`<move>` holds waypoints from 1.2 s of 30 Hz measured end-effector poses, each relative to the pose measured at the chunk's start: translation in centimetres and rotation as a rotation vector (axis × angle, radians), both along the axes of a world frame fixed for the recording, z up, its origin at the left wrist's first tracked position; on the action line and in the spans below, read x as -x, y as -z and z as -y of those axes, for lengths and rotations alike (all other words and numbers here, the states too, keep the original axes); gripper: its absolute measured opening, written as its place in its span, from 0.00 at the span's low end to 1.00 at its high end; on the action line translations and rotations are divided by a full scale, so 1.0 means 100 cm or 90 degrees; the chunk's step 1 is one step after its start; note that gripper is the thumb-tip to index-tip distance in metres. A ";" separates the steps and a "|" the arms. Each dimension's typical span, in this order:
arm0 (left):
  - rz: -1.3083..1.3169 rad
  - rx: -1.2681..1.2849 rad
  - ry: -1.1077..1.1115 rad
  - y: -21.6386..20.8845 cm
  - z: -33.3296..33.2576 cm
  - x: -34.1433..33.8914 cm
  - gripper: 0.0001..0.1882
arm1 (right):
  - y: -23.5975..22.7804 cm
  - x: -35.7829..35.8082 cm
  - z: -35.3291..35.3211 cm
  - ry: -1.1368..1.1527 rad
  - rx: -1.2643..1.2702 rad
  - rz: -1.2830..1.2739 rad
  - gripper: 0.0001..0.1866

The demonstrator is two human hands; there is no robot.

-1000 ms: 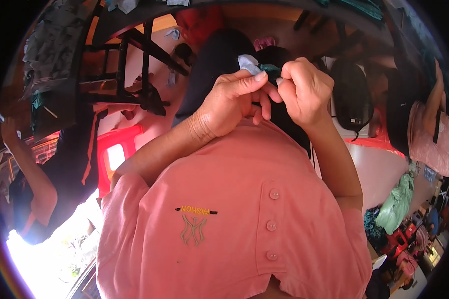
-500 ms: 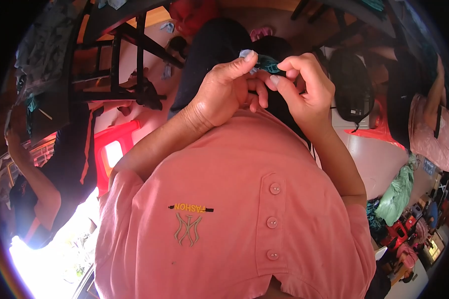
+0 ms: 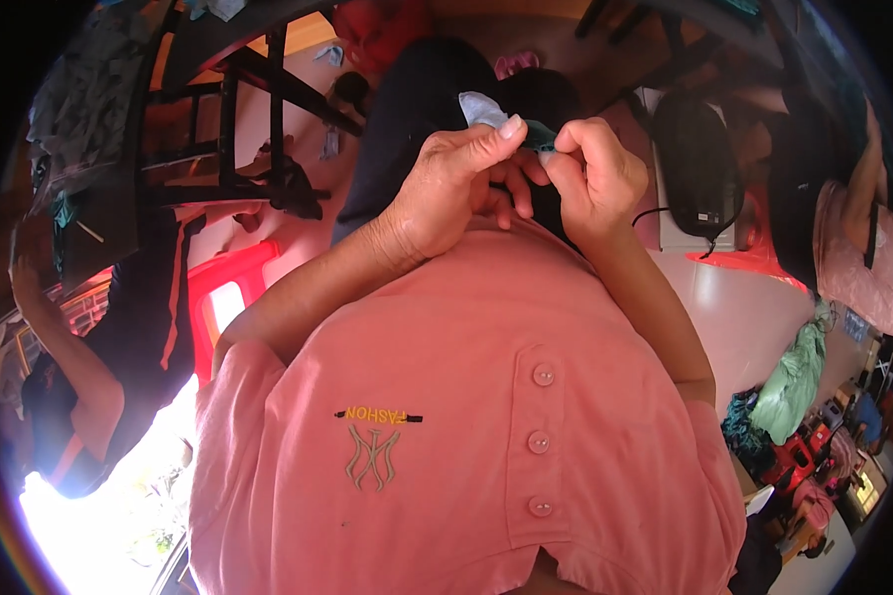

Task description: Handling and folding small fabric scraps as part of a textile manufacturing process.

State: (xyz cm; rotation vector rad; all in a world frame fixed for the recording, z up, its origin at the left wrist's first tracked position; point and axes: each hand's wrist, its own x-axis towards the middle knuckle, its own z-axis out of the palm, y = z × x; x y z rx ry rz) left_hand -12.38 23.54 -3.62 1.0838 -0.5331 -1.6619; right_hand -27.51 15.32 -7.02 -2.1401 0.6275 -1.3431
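Note:
Above my lap, both hands pinch a small piece of cloth (image 3: 482, 109). Its left end is pale grey-blue, and a dark teal part stretches between my hands. My left hand (image 3: 463, 174) has its thumb pressed down on the cloth, with the lower fingers curled beneath. At the teal end, my right hand (image 3: 597, 178) closes thumb and forefinger on the edge, the other fingers folded in. Most of the cloth is hidden by my fingers, so its exact kind cannot be made out.
A dark wooden stool frame (image 3: 230, 129) stands at the left, near a red plastic stool (image 3: 230, 288). Co-workers' arms (image 3: 69, 347) show at both sides. A black pedal-like machine part (image 3: 700, 164) sits at the right. Light green cloth (image 3: 792, 387) lies farther back.
My right hand has come a little left and lower, closing its pinch on the teal edge. More of the pale cloth now sticks up beyond my left thumb.

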 end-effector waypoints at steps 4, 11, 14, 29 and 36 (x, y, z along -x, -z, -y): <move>-0.023 -0.007 0.006 0.004 0.001 -0.001 0.27 | -0.002 0.006 -0.007 -0.014 -0.054 -0.016 0.06; -0.023 -0.123 -0.084 0.028 0.014 -0.016 0.27 | -0.041 0.032 -0.022 -0.295 -0.823 0.036 0.07; -0.032 -0.086 -0.126 0.036 0.011 -0.030 0.25 | -0.046 0.043 -0.018 -0.453 -0.760 0.044 0.06; -0.128 -0.072 -0.018 0.026 0.007 -0.012 0.20 | -0.008 0.001 -0.004 -0.052 -0.119 -0.081 0.10; -0.077 -0.064 0.007 0.034 0.005 -0.015 0.12 | -0.018 0.006 -0.004 -0.194 -0.624 -0.088 0.07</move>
